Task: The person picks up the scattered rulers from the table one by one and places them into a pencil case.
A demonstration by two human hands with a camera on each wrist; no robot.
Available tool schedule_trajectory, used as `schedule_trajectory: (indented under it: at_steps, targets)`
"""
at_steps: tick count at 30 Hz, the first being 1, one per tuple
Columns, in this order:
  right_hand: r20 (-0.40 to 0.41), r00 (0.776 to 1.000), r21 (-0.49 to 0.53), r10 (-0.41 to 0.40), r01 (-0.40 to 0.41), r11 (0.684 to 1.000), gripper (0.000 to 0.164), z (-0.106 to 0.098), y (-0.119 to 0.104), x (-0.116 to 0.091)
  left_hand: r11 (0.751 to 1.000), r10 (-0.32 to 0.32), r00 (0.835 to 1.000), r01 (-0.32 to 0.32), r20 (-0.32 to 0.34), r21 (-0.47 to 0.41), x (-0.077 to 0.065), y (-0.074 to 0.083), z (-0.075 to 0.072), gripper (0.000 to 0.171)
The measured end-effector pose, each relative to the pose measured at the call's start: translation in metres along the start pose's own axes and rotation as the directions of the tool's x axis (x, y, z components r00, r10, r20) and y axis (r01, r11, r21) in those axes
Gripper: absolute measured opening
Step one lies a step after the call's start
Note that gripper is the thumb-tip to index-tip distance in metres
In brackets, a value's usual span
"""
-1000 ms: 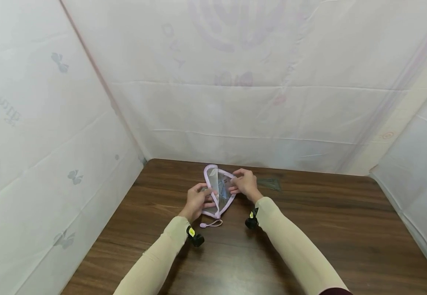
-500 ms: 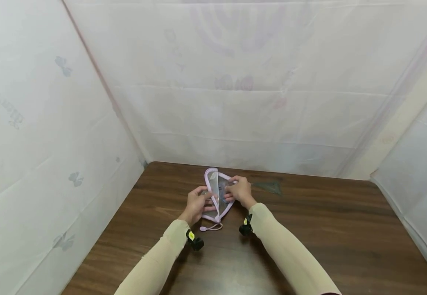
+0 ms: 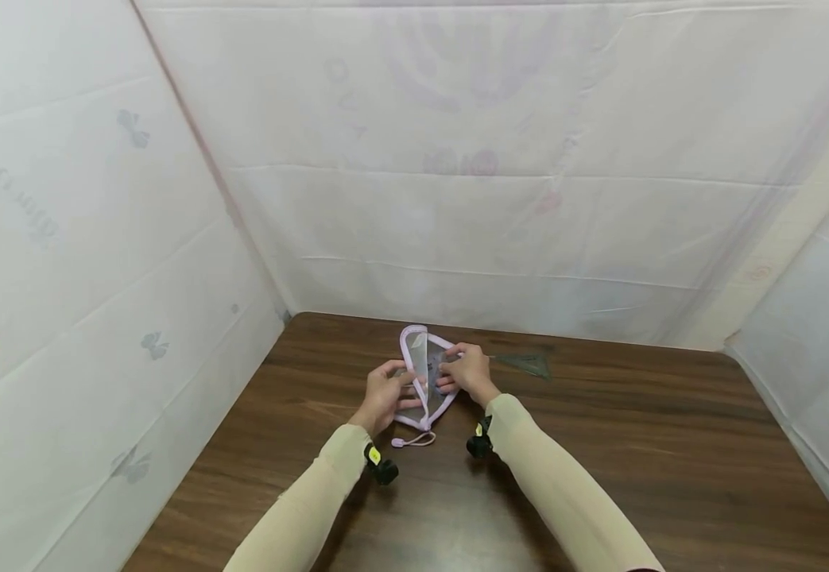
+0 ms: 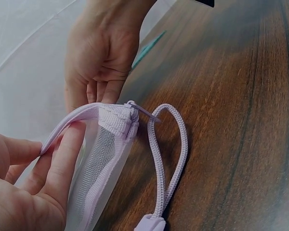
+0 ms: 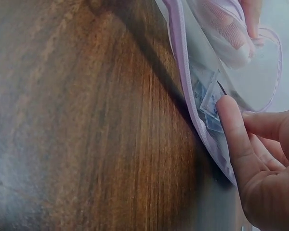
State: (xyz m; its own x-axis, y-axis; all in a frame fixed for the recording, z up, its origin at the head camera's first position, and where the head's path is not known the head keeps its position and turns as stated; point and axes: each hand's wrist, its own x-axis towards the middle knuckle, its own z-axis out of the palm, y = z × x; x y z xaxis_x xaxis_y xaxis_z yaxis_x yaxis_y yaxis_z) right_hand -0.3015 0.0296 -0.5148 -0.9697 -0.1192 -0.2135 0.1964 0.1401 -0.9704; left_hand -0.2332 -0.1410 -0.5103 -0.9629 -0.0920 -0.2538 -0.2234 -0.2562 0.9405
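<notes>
A see-through mesh zipper pouch (image 3: 407, 419) with lilac trim lies with its mouth spread, a lilac cord loop (image 4: 183, 139) hanging from the zipper pull. My left hand (image 3: 384, 393) pinches the pouch's zipper edge, with other fingers behind the mesh. Small clear flat plastic pieces (image 5: 211, 103) show within the pouch in the right wrist view. My right hand (image 3: 469, 373) reaches in at the mouth from the right, thumb and fingers close together beside those pieces. A thin dark sliver (image 5: 222, 87) shows at one fingertip; I cannot tell whether the fingers grip it.
A green see-through triangular piece (image 3: 528, 365) lies on the brown wooden table (image 3: 636, 445), right of my right hand. Pale printed sheeting (image 3: 500, 222) hangs behind the table and along both sides. A black camera (image 3: 385, 472) is strapped to my left wrist.
My right hand has moved a little left and toward me, from the pouch's right rim further into its mouth. The left hand keeps its pinch on the edge.
</notes>
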Motion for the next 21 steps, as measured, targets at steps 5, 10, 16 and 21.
schedule_trajectory:
  at_steps: [5,10,16,21]
  targets:
    - [0.012,1.000,0.025,0.008,-0.009,1.000,0.028,-0.003,-0.002,-0.002,1.000,0.004,1.000,-0.004,0.009,-0.003,0.001,0.000,0.002,0.025]
    - [0.066,0.997,0.036,0.036,-0.038,0.999,0.030,-0.009,-0.007,-0.007,1.000,-0.002,1.000,0.002,0.010,0.008,0.000,0.000,0.001,0.028]
    - [0.084,0.996,-0.068,0.032,-0.026,0.997,0.032,-0.014,-0.013,-0.012,1.000,0.009,1.000,-0.009,0.012,0.002,0.002,-0.001,-0.001,0.029]
    - [0.079,0.996,-0.142,0.036,-0.024,0.990,0.031,-0.016,-0.013,-0.015,1.000,0.002,1.000,-0.002,-0.002,-0.002,0.002,-0.002,0.000,0.027]
